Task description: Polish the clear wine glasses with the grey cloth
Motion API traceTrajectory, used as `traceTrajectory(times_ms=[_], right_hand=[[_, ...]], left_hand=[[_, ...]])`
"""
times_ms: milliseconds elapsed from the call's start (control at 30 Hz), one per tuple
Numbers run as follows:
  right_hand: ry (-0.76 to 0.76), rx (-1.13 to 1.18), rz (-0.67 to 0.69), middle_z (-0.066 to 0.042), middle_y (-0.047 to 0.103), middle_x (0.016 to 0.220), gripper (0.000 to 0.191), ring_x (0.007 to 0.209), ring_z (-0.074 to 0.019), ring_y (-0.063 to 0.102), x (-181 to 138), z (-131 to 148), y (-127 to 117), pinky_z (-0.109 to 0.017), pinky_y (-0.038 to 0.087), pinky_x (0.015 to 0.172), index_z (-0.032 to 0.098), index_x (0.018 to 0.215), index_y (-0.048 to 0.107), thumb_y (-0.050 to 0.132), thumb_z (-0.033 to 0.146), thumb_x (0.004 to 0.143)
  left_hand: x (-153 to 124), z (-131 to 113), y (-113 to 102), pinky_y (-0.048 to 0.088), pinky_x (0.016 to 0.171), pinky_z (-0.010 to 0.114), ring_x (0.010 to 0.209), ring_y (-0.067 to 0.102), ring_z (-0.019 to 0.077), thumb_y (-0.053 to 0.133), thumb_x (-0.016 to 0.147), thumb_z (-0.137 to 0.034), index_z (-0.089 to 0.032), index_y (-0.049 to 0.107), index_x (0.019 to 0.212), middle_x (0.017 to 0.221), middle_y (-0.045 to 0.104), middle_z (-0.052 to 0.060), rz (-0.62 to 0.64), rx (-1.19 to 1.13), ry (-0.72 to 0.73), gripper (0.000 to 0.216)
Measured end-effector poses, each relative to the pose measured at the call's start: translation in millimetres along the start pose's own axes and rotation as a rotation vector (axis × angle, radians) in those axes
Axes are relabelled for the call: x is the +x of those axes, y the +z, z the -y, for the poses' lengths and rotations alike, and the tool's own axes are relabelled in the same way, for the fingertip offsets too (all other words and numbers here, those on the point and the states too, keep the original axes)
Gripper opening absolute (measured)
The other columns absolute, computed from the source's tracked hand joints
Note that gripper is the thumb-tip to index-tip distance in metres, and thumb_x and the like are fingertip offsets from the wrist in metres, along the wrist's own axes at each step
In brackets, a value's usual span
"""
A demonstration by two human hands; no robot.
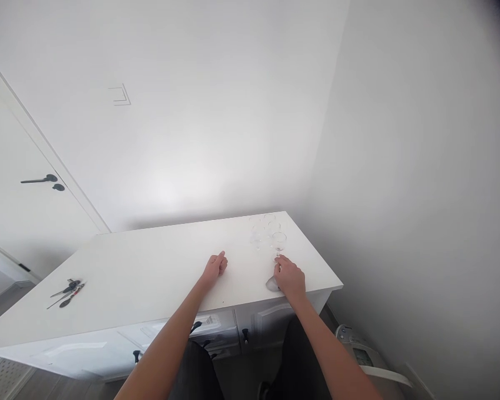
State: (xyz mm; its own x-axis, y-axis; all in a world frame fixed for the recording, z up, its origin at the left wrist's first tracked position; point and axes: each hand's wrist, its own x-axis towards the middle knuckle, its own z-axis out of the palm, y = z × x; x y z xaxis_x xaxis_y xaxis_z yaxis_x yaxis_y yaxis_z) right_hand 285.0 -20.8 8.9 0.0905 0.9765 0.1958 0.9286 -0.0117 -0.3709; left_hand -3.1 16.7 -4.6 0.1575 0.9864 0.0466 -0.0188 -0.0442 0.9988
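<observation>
My left hand [216,265] rests on the white cabinet top [158,266], its fingers curled into a loose fist with nothing visible in them. Near the right end, my right hand [290,276] is closed, with the fingertips at the stem and foot of a small clear stemmed glass [279,240] that stands upright. Beside that thumb lies a smooth grey rounded thing [272,284], partly covered by the hand; its kind is unclear. Several more clear glasses [256,236] are grouped just behind, faint against the white surface.
Toward the left end lies a small pile of dark-handled tools [70,289]. Walls border the cabinet behind and at right. A white door with a black handle [39,179] is at left. A light-coloured appliance [364,355] stands on the floor at lower right.
</observation>
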Motion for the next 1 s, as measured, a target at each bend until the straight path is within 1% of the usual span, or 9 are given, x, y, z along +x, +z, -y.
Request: traceTrajectory(times_ms=[100,200,267,300,333,400,633,800,1000], right_hand=[[0.003,0.045,-0.027,-0.004,0.059,0.150,0.043,0.107,-0.0246,0.070,-2,-3,3,-0.035,0.049,0.082,0.026,0.123,0.072,0.036,0.027,0.099],[-0.023,0.177,-0.166,-0.008,0.063,0.142,0.041,0.097,-0.0202,0.068,-4,-11,6,-0.032,0.046,0.077,0.023,0.111,0.073,0.034,0.028,0.100],[0.001,0.251,-0.228,-0.008,0.070,0.114,0.039,0.081,-0.0170,0.063,-4,-17,9,-0.029,0.041,0.069,0.020,0.092,0.070,0.032,0.026,0.100],[0.026,0.260,-0.220,-0.006,0.069,0.096,0.037,0.072,-0.0160,0.058,-3,-20,11,-0.029,0.037,0.065,0.020,0.082,0.067,0.033,0.025,0.099],[0.044,0.250,-0.192,-0.004,0.065,0.081,0.035,0.066,-0.0152,0.052,-2,-21,12,-0.028,0.033,0.061,0.020,0.073,0.062,0.036,0.025,0.097],[0.048,0.199,-0.127,-0.001,0.054,0.066,0.033,0.059,-0.0139,0.041,2,-22,15,-0.028,0.025,0.059,0.020,0.064,0.053,0.041,0.024,0.094],[0.026,0.154,-0.091,0.000,0.048,0.061,0.032,0.058,-0.0132,0.032,5,-19,19,-0.028,0.018,0.059,0.019,0.060,0.044,0.041,0.024,0.092],[0.023,0.110,-0.068,-0.002,0.054,0.066,0.033,0.061,-0.0142,0.039,3,-17,15,-0.029,0.019,0.060,0.019,0.064,0.051,0.041,0.025,0.094],[0.033,0.059,-0.024,-0.005,0.064,0.076,0.035,0.064,-0.0151,0.050,3,-14,11,-0.029,0.020,0.061,0.019,0.069,0.060,0.041,0.027,0.097]], left_hand=[[1,3,-1,0.007,0.053,0.030,0.054,0.011,0.0098,0.054,0.093,-0.067,-0.023,0.020,0.057,0.060,0.014,-0.006,-0.006,-0.005,-0.005,0.066],[1,4,-2,0.008,0.053,0.030,0.054,0.012,0.0097,0.054,0.094,-0.066,-0.023,0.020,0.058,0.059,0.014,-0.006,-0.008,-0.020,-0.009,0.065],[0,4,-4,0.009,0.052,0.029,0.053,0.012,0.0092,0.054,0.094,-0.065,-0.023,0.019,0.058,0.059,0.013,-0.007,0.005,-0.039,-0.020,0.066],[-1,4,-6,0.009,0.052,0.029,0.052,0.012,0.0089,0.055,0.094,-0.064,-0.023,0.018,0.058,0.058,0.011,-0.007,0.020,-0.052,-0.031,0.066],[-1,3,-7,0.009,0.052,0.028,0.052,0.012,0.0086,0.056,0.093,-0.063,-0.023,0.017,0.058,0.057,0.010,-0.008,0.037,-0.067,-0.045,0.066],[-1,2,-10,0.010,0.050,0.028,0.050,0.013,0.0083,0.056,0.092,-0.061,-0.024,0.015,0.058,0.056,0.008,-0.008,0.072,-0.096,-0.077,0.066],[0,3,-4,0.007,0.050,0.028,0.047,0.013,0.0075,0.059,0.090,-0.059,-0.024,0.022,0.053,0.050,0.015,-0.008,0.128,-0.067,-0.104,0.063],[-2,11,2,0.006,0.051,0.029,0.047,0.015,0.0068,0.063,0.090,-0.053,-0.023,0.028,0.049,0.047,0.022,-0.006,0.118,-0.055,-0.094,0.062],[-11,2,-12,0.011,0.047,0.028,0.049,0.013,0.0089,0.057,0.089,-0.049,-0.024,0.016,0.057,0.054,0.011,-0.008,0.007,-0.222,-0.112,0.058]])
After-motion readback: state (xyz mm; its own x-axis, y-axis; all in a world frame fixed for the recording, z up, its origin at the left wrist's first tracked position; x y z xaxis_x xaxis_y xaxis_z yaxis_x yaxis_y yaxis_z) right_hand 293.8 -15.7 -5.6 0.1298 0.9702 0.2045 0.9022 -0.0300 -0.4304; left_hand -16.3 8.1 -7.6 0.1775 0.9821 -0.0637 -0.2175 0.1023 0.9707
